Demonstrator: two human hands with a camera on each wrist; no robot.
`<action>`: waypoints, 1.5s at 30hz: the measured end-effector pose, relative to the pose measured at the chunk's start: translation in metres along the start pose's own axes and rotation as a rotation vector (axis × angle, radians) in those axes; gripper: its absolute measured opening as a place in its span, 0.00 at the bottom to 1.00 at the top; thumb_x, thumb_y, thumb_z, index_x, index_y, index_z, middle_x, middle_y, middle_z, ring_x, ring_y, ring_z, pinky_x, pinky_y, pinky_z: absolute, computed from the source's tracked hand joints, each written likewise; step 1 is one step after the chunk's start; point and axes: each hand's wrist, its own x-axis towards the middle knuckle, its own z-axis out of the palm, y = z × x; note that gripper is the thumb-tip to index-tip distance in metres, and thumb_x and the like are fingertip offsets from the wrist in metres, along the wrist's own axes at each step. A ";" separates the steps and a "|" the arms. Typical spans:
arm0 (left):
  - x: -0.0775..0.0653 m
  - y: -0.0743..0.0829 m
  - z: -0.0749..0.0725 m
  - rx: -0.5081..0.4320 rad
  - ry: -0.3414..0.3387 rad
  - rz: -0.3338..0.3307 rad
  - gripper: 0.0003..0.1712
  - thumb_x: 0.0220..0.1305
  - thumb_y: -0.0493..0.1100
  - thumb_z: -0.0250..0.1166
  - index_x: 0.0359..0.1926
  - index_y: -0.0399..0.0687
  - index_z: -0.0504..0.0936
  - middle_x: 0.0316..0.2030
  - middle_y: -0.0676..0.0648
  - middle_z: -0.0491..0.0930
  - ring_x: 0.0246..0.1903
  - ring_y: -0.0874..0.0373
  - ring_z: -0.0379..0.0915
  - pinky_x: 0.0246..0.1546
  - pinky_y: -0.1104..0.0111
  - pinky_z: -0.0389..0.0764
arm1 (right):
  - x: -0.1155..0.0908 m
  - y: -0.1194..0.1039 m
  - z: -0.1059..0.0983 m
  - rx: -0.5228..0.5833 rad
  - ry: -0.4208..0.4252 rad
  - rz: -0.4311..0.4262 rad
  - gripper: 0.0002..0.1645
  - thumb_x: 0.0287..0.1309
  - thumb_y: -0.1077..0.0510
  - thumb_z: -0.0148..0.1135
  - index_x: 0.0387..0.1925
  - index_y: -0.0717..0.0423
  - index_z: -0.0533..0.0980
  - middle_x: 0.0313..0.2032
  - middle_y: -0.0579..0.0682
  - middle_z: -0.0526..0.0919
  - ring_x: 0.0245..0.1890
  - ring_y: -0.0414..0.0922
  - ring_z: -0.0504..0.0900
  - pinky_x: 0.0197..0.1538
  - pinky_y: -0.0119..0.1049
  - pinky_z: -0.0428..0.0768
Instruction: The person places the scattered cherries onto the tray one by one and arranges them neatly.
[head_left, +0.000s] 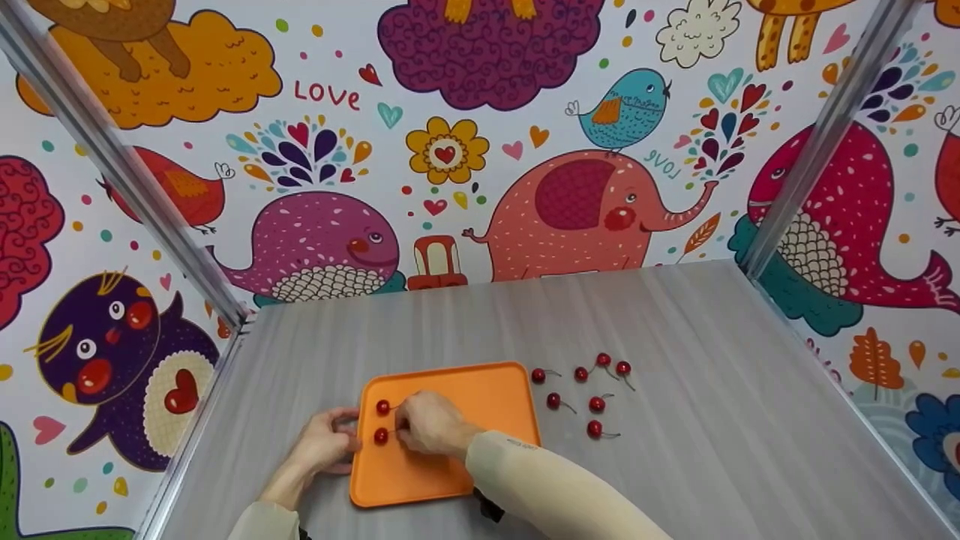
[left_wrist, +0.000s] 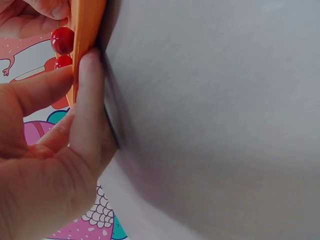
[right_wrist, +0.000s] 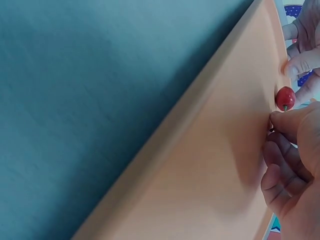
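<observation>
An orange tray (head_left: 450,480) lies on the table with two red cherries near its left side, an upper cherry (head_left: 383,407) and a lower cherry (head_left: 381,436). My left hand (head_left: 326,442) holds the tray's left edge; one finger lies along the outer wall and another fingertip meets the rim, as the left wrist view shows. Over the tray, my right hand (head_left: 435,424) pinches the stem of the lower cherry (right_wrist: 285,98) between thumb and finger. That cherry sits close to the tray's surface. The right hand partly hides the stems in the head view.
Several loose cherries with stems, among them one cherry (head_left: 595,429) nearest me, lie on the grey table (head_left: 690,390) right of the tray. Printed walls (head_left: 465,150) with metal corner posts (head_left: 832,142) enclose the table at the back and sides.
</observation>
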 end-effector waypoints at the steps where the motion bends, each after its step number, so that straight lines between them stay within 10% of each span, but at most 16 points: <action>1: 0.000 0.000 0.000 0.001 -0.001 0.001 0.40 0.58 0.25 0.68 0.75 0.33 0.77 0.49 0.39 0.83 0.42 0.51 0.85 0.35 0.52 0.93 | 0.000 0.000 0.000 0.001 -0.001 0.000 0.04 0.72 0.50 0.77 0.40 0.42 0.93 0.41 0.37 0.94 0.38 0.34 0.81 0.51 0.29 0.86; 45: 0.006 0.002 -0.002 0.008 -0.024 -0.062 0.40 0.61 0.24 0.67 0.76 0.33 0.75 0.49 0.38 0.85 0.41 0.52 0.86 0.36 0.55 0.93 | -0.014 0.015 -0.031 0.036 -0.055 -0.028 0.14 0.70 0.45 0.74 0.50 0.45 0.92 0.43 0.40 0.92 0.37 0.35 0.78 0.45 0.28 0.82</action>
